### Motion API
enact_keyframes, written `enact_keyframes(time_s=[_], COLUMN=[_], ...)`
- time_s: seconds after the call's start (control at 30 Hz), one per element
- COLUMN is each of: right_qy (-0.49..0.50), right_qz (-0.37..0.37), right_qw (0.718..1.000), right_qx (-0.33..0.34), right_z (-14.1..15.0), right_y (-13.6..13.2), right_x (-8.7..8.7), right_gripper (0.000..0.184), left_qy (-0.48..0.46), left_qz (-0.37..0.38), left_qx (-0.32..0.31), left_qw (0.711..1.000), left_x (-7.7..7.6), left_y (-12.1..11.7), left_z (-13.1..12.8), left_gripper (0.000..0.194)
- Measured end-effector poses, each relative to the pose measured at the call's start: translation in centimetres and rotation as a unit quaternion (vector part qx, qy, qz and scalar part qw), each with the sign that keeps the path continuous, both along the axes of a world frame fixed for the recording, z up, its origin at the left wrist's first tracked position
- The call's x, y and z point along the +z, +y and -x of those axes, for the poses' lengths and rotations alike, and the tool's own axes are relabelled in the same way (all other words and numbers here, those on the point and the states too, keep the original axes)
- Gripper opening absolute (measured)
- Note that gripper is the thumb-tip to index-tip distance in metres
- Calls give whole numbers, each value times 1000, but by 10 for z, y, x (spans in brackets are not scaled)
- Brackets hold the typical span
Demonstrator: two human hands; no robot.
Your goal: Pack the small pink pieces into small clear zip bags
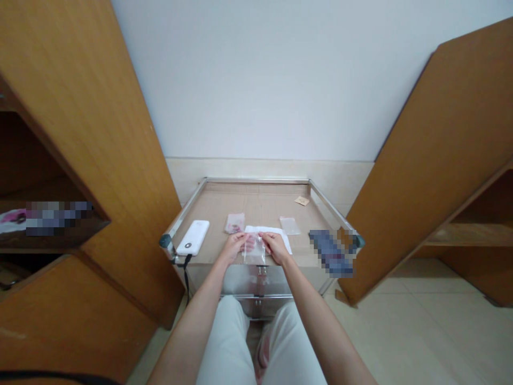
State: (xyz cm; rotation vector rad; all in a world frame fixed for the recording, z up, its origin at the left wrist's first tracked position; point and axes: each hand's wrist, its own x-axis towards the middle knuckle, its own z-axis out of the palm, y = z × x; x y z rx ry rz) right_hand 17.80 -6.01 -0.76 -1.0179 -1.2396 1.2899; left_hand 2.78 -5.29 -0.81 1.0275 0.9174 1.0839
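Observation:
A small clear plastic bag [255, 255] is held up between my two hands near the front edge of the table. My left hand [236, 246] pinches its upper left side, and my right hand [272, 245] grips the upper right corner. Behind the bag a white sheet of paper [286, 243] lies flat, partly covered by my hands. Just beyond my left hand rests a stack of small clear bags with something reddish in them [235, 223]. Another flat clear bag [290, 225] lies beyond my right hand.
A white power bank [194, 238] with a black strap [186, 272] lies at the table's left. A small tan paper piece [302, 201] sits at the back right, and a blurred dark item [331, 254] at the front right. A metal rim [256, 180] borders the table; wooden cabinets [132, 160] flank it.

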Motion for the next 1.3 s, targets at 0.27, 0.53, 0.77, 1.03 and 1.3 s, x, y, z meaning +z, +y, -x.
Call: enact_keyframes(time_s=[0.27,0.53,0.77,1.03,1.3], right_qy=[6,111,120,87,139], right_qz=[-5,13,20,17,6], right_qw=[1000,993,990,994,971], right_qx=[-9,-41,-65,-59,-195], right_z=[0,2,2,2,-23], right_y=[0,3,0,-1,32], right_x=[1,1,3,4,18], right_gripper=[35,27,40,31,24], left_qy=[-17,-21,-14,-29,-41], left_qz=[22,20,0,14,21], left_qx=[10,-12,24,28,13], left_qw=[1000,1000,1000,999,999], left_x=[4,6,-1,0,7], left_y=[-2,-2,0,1,-2], left_z=[1,2,0,1,2], left_gripper=[17,18,28,31,19])
